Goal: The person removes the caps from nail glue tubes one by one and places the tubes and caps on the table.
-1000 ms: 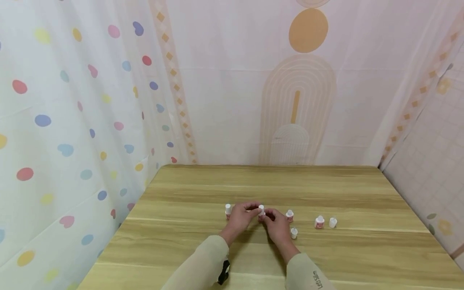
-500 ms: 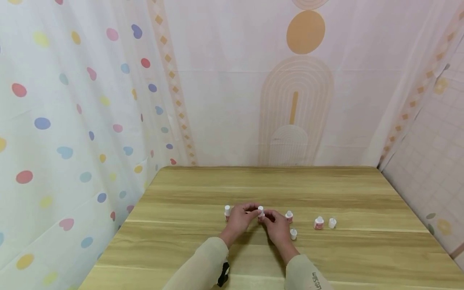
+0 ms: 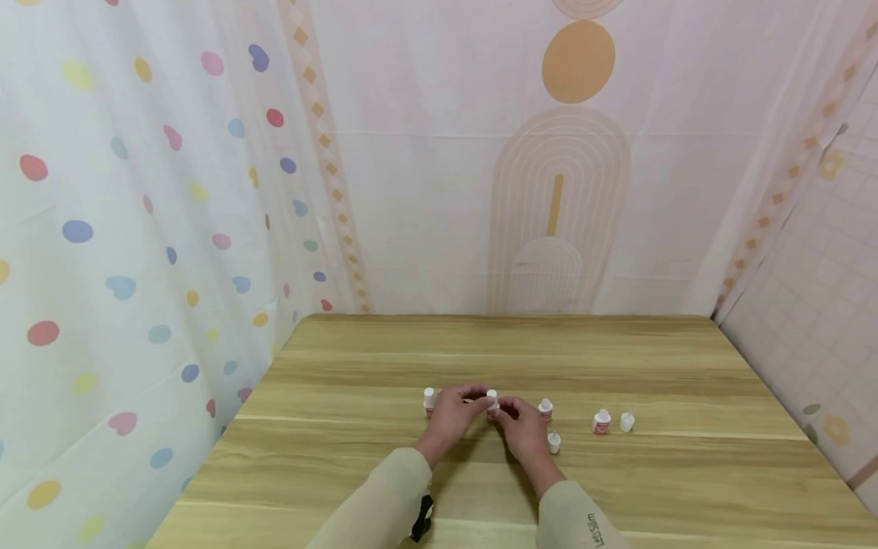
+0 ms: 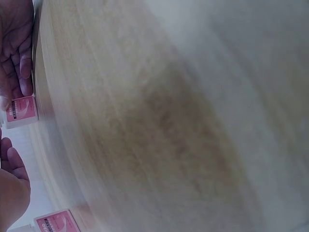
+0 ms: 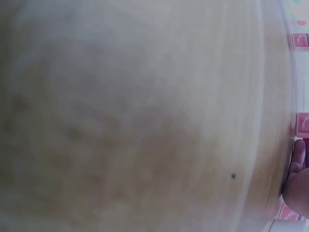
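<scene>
A small white bottle with a pink label [image 3: 493,412] stands on the table between both hands. My left hand [image 3: 449,415] pinches its white cap [image 3: 491,395] with thumb and forefinger from the left. On the other side, my right hand [image 3: 524,433] grips the bottle's body low down. The left wrist view shows the label of the held bottle [image 4: 21,109], with the right hand's fingers [image 4: 25,65] against it. Left of the hands stands a capped bottle [image 3: 429,404], partly covered by the left hand. The right wrist view catches only the right hand's edge [image 5: 297,191].
Right of the hands stand two uncapped bottles, one close by [image 3: 545,412] and one further right [image 3: 601,422]. A loose white cap [image 3: 553,443] lies near the right wrist, another cap [image 3: 627,422] beside the far bottle. Patterned curtains [image 3: 425,191] surround the wooden table [image 3: 384,351].
The head view has shifted very slightly. Both hands keep their hold on the bottle and its cap with hardly any visible movement.
</scene>
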A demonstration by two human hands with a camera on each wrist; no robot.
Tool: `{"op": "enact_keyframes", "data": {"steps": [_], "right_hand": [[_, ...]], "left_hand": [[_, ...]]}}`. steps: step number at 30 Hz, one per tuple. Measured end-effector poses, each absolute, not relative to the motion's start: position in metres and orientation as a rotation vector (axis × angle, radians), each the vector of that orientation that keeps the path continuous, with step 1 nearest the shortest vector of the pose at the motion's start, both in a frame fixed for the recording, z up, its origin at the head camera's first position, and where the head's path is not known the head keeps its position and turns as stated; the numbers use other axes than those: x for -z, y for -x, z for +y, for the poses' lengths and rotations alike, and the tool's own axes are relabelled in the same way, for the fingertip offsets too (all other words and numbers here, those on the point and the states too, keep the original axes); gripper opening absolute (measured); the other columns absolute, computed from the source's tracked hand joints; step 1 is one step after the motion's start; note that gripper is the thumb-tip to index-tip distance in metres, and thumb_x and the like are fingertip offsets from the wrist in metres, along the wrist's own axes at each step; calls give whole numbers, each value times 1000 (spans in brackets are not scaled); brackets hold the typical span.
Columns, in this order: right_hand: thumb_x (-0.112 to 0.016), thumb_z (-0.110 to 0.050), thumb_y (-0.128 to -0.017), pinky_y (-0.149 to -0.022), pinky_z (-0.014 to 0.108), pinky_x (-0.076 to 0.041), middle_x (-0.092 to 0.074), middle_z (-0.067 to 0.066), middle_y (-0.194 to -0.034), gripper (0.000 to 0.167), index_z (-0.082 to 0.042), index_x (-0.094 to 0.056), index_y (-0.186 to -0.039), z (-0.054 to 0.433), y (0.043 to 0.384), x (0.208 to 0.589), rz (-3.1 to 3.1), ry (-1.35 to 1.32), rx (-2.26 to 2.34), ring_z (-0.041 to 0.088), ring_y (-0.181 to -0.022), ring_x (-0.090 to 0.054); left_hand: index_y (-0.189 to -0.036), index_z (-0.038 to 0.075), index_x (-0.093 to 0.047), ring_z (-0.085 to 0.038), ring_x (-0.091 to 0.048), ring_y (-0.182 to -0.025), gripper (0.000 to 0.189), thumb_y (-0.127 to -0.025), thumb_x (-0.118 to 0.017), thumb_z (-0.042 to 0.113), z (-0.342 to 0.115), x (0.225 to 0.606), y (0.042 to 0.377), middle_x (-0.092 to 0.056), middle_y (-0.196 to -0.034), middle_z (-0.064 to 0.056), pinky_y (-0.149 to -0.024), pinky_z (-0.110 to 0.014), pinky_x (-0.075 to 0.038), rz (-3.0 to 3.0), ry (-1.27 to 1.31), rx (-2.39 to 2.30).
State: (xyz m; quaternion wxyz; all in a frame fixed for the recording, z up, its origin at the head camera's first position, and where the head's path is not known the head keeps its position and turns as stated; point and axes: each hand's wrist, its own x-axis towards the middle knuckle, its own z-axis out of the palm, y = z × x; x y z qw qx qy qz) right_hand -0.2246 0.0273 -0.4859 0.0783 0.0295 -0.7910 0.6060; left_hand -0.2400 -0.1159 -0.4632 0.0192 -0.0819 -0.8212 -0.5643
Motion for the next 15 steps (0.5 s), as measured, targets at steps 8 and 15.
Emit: {"op": "enact_keyframes", "data": {"steps": [8, 15], "right_hand": [[-68, -3, -92, -82, 41, -53, -72, 10, -91, 10, 3, -72, -100, 29, 225, 488, -2377, -105, -1817, 25, -88, -69], [-69, -5, -92, -82, 40, -52, -72, 9, -92, 10, 2, -72, -99, 30, 226, 486, -2386, -120, -1771, 24, -90, -67]], "left_hand": [[-111, 6, -73, -19, -63, -100, 21, -96, -68, 19, -119, 464, 240, -71, -105, -3, -82, -34, -53, -2567, 311, 1740], [-109, 6, -74, -17, -63, -98, 19, -96, -68, 19, -117, 463, 241, -71, -103, -3, -81, -33, -53, -2562, 325, 1734]]}}
